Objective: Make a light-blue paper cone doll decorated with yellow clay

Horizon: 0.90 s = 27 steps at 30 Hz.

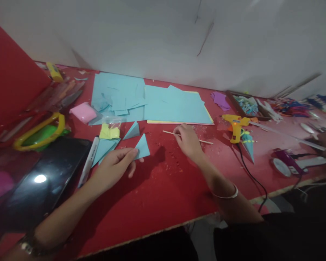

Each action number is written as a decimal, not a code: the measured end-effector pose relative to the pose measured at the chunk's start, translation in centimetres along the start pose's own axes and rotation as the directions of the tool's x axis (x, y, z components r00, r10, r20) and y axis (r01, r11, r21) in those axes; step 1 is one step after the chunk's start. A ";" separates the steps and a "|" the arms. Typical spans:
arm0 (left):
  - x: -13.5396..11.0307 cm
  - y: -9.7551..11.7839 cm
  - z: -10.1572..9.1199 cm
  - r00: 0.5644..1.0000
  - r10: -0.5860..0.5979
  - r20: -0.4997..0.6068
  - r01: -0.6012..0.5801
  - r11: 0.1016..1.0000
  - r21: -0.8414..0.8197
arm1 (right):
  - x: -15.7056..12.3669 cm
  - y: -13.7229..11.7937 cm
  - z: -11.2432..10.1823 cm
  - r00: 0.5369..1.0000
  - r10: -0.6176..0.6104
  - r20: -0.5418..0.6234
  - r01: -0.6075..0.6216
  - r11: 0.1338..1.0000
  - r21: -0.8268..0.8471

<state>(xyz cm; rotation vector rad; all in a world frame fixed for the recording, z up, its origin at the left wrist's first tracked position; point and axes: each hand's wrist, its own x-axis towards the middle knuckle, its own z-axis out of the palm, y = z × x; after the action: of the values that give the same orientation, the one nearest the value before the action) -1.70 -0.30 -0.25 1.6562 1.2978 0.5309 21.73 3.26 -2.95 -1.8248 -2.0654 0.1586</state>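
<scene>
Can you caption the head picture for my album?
At a red table, left hand holds a blue paper triangle; right hand touches a thin stick.

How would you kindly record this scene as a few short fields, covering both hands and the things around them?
Left hand: holding a light-blue paper triangle
Right hand: fingers at a thin stick; firmness of grip unclear
Work surface: red table
Beyond the hands: light-blue sheets
Left side: marker, packet with yellow contents
Right side: yellow glue gun, small orange light showing
</scene>
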 end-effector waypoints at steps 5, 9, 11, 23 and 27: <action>0.0 0.1 -0.1 1.000 0.008 -0.006 -0.008 0.999 -0.032 | -1.1 -2.4 -0.9 0.984 -0.070 -0.162 0.099 0.980 0.174; 0.2 0.2 -0.1 0.999 0.038 0.013 -0.038 0.998 -0.049 | -2.5 -4.8 -0.8 0.919 -0.350 -0.180 0.393 0.836 0.383; 0.2 0.2 -0.1 0.998 0.054 0.031 -0.052 0.997 -0.059 | -2.9 -5.4 -0.5 0.877 -0.464 -0.128 0.477 0.800 0.364; 0.3 0.2 -0.5 0.984 0.020 0.175 -0.009 0.998 -0.062 | -2.7 -5.6 -0.3 0.847 -0.531 -0.027 0.516 0.808 0.284; 0.1 -0.1 -0.3 0.980 0.044 0.196 -0.037 0.999 -0.037 | -2.6 -5.8 -0.5 0.856 -0.516 0.037 0.488 0.830 0.269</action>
<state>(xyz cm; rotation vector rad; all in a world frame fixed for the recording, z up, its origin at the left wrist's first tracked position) -1.96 -0.08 -0.20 1.6660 1.1074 0.3985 16.70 -0.22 -1.10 -1.0961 -2.3987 0.3609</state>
